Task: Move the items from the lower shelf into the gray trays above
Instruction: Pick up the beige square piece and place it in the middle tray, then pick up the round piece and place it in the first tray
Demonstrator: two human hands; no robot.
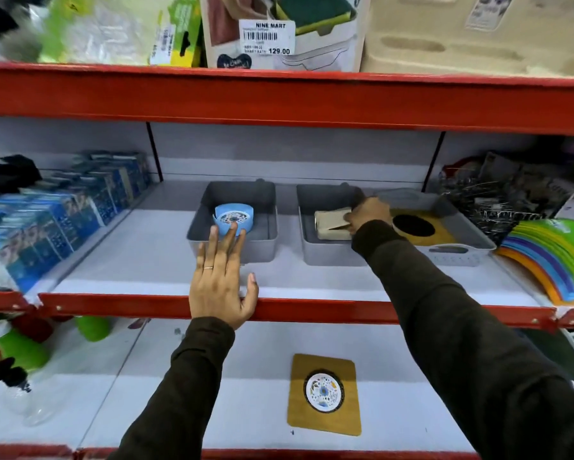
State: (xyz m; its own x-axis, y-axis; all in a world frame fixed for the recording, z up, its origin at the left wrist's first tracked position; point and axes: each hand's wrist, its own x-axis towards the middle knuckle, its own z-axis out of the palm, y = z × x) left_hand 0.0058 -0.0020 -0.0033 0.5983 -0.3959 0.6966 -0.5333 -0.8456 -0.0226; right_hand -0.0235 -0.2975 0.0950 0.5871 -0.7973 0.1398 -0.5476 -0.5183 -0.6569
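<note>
Your right hand [368,214] clamped on beige folded item [332,221] inside middle gray plastic tray [332,255]; left hand [220,277] spread flat at left tray's [262,252] front wall. Risk: snagging tray rim on withdrawal, dragging it toward shelf's front edge. Yellow-brown square mat [324,395] remains on lower shelf.

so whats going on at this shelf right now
A person is moving goods from the lower shelf into gray trays above. The right hand is setting a beige item into the middle tray. The left hand rests open at the left tray, which holds a blue item. A yellow card is left on the lower shelf.
</note>
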